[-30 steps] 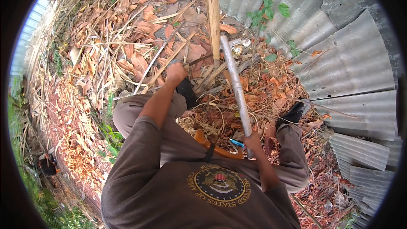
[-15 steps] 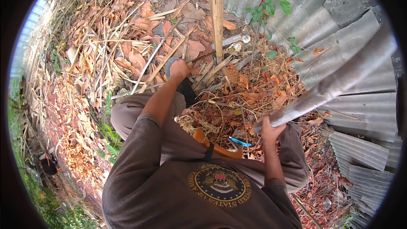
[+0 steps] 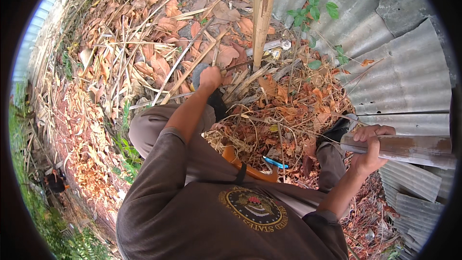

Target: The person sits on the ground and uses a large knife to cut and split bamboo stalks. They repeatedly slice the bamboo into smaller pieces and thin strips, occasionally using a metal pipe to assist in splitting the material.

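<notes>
My left hand is closed beside a grey rounded thing. A thin dark rod runs from this fist toward an upright bamboo post. Whether it is a bar or a blade, I cannot tell. Over at the right, my right hand grips the near end of a thick brown-grey bamboo pole, its fingers wrapped over the top. The pole points to the right, its far end cut off by the picture's rim.
Corrugated metal sheets wall the right side. Dry leaves and sticks cover the ground. An orange curved object with a black strap lies by my lap, near a light-blue slim item. A green vine grows against the metal.
My right hand has moved right and outward with the bamboo pole, which has swung from a steep slant to nearly level. The left hand keeps its grip near the post.
</notes>
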`<state>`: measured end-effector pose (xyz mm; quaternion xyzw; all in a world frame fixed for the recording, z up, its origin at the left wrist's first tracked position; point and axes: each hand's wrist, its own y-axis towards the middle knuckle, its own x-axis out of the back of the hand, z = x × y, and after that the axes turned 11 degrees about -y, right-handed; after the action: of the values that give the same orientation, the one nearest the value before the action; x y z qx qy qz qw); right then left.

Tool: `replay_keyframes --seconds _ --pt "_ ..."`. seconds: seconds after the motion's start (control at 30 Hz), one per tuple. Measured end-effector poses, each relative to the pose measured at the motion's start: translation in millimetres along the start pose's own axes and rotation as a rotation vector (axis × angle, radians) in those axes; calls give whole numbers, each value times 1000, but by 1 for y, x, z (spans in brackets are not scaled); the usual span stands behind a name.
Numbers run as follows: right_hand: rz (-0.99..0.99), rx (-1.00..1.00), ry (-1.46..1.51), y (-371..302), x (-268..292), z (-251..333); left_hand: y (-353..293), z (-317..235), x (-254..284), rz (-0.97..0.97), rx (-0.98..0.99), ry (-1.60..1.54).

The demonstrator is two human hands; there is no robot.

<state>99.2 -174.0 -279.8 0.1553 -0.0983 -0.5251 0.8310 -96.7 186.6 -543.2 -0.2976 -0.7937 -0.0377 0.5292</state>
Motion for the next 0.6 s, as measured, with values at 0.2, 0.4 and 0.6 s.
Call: replay_keyframes --seconds 0.2,0.4,0.6 --pt "679 -997 -771 -217 4 -242 5 -21 -3 22 -39 -7" --pt "252 -696 -356 -78 12 -96 6 -11 2 33 -41 23" --pt "-47 -14 -12 1 -11 -7 8 -16 1 12 -21 50"
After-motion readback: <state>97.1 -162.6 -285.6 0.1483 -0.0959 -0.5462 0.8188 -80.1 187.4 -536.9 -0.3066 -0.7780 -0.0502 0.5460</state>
